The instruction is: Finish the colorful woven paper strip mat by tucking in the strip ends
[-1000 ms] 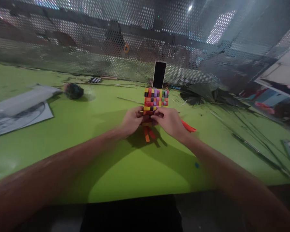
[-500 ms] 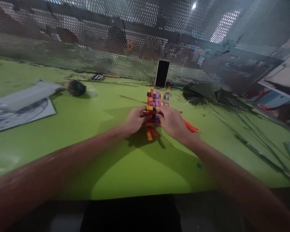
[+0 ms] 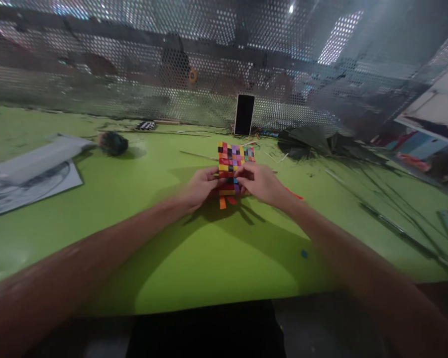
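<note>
A small mat woven from coloured paper strips (image 3: 231,159) lies on the green table (image 3: 209,258), a little past the middle. My left hand (image 3: 201,186) pinches its near left edge. My right hand (image 3: 259,183) pinches its near right edge, fingers closed on the strips. Loose orange and red strip ends (image 3: 226,201) stick out below the mat toward me, and an orange strip (image 3: 293,194) shows just beyond my right wrist.
A black phone (image 3: 244,114) leans upright against the perforated metal screen (image 3: 134,74) at the back. Printed paper sheets (image 3: 26,174) lie at the left, a dark round tuft (image 3: 113,143) behind them. Dark leaves and thin sticks (image 3: 321,144) cover the right side.
The mat has tipped from upright to nearly flat on the table. Both hands stay on its near edge and have shifted slightly left.
</note>
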Demonstrator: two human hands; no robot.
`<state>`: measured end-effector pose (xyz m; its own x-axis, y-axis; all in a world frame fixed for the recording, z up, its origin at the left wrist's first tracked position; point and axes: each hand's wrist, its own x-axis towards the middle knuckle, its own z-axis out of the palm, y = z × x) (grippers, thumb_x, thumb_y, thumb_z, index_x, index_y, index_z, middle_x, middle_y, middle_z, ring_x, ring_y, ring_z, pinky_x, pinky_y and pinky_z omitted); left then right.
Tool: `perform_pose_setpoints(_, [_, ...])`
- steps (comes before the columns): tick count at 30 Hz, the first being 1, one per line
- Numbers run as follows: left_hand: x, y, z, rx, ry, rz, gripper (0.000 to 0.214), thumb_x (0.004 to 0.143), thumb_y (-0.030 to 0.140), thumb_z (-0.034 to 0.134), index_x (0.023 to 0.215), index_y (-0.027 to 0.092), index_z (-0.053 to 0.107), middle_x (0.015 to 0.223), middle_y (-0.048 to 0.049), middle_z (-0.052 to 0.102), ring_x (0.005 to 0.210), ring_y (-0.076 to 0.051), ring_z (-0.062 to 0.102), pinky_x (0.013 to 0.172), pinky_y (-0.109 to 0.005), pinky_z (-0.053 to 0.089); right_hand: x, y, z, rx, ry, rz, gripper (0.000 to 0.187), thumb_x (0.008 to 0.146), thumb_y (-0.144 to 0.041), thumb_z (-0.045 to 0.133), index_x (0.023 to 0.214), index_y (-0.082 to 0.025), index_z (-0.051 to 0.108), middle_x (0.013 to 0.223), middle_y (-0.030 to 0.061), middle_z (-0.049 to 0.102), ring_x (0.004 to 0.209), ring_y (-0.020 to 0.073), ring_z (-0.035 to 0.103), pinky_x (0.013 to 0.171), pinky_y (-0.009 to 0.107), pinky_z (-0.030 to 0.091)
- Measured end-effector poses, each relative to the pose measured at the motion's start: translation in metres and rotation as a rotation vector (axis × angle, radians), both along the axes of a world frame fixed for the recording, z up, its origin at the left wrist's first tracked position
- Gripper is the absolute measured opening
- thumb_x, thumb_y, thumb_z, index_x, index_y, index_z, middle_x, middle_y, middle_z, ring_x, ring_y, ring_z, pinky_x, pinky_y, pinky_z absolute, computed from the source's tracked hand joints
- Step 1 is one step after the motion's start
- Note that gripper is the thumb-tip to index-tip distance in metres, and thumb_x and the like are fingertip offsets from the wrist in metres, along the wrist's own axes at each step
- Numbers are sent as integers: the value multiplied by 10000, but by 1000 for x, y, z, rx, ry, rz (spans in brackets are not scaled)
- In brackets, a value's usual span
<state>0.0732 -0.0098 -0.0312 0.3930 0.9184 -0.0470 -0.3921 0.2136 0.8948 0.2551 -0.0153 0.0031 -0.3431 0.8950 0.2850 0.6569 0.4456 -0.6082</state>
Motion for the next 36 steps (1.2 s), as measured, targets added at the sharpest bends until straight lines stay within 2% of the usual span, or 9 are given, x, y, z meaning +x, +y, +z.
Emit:
perform_pose_setpoints(9, [0, -1, 3, -62, -33, -40, 318, 819, -24, 577, 1080, 107, 704, 1014, -127, 765, 861, -212, 750, 876, -377, 610, -7, -1, -15, 113, -47, -89, 96, 830, -87, 588, 812, -179, 606, 720, 14, 643, 666, 152, 562, 653, 277, 410])
perform_pose_setpoints(13, [2, 1, 0, 13, 50, -16, 257, 811, 32, 639, 1040, 122, 715, 1009, -118, 764, 846, -206, 744, 882, -382, 602, -12, -3, -16, 117, -50, -67, 102, 823, -81, 600, 826, -183, 597, 740, 10, 648, 682, 153, 566, 671, 282, 430])
perform_pose_setpoints(18, [2, 3, -4, 118, 189, 61, 179, 824, 111, 696, 998, 153, 715, 1012, -100, 763, 841, -200, 739, 860, -371, 601, -4, -3, -4, 27, 139, 5, 84, 867, -123, 553, 904, -191, 586, 840, 34, 665, 730, 151, 614, 706, 288, 494])
perform_pose_setpoints(22, [-2, 8, -7, 100, 161, 80, 168, 850, 91, 649, 1001, 149, 695, 993, -89, 768, 856, -202, 740, 848, -381, 609, 23, 17, 7, 244, 243, -222, 68, 852, -147, 568, 896, -194, 589, 842, 34, 640, 740, 156, 596, 717, 310, 502])
perform_pose_setpoints(24, [-5, 11, -8, 110, 197, 110, 156, 858, 92, 639, 996, 141, 691, 974, -87, 771, 867, -204, 739, 853, -382, 608, 35, 27, 11, 264, 271, -346, 64, 820, -157, 624, 860, -191, 587, 770, 14, 617, 706, 150, 575, 700, 305, 497])
perform_pose_setpoints(26, [-7, 15, -8, 117, 256, 137, 144, 865, 100, 636, 992, 141, 693, 964, -90, 771, 876, -214, 738, 850, -389, 607, 42, 33, 13, 112, 250, -373, 68, 836, -227, 654, 824, -182, 605, 733, 17, 617, 654, 147, 567, 659, 308, 502])
perform_pose_setpoints(29, [-9, 19, -6, 117, 253, 125, 146, 878, 93, 620, 1003, 136, 684, 977, -100, 767, 862, -215, 737, 843, -382, 605, 41, 30, 12, -291, 249, -217, 173, 883, -329, 642, 817, -173, 676, 765, 52, 683, 647, 165, 624, 637, 330, 542])
perform_pose_setpoints(32, [-9, 21, -4, 91, 162, 76, 211, 900, 68, 573, 1094, 125, 634, 987, -109, 759, 835, -194, 736, 817, -353, 612, 36, 26, 7, -606, 469, -75, 124, 885, -283, 658, 863, -176, 716, 870, 77, 743, 782, 189, 696, 741, 353, 597])
perform_pose_setpoints(36, [-8, 22, -2, 42, 67, 79, 250, 915, 47, 528, 1137, 143, 591, 1070, -120, 741, 917, -191, 726, 841, -334, 610, 40, 30, 1, -713, 612, -32, 110, 877, -270, 681, 858, -169, 720, 879, 91, 762, 812, 195, 715, 755, 357, 623])
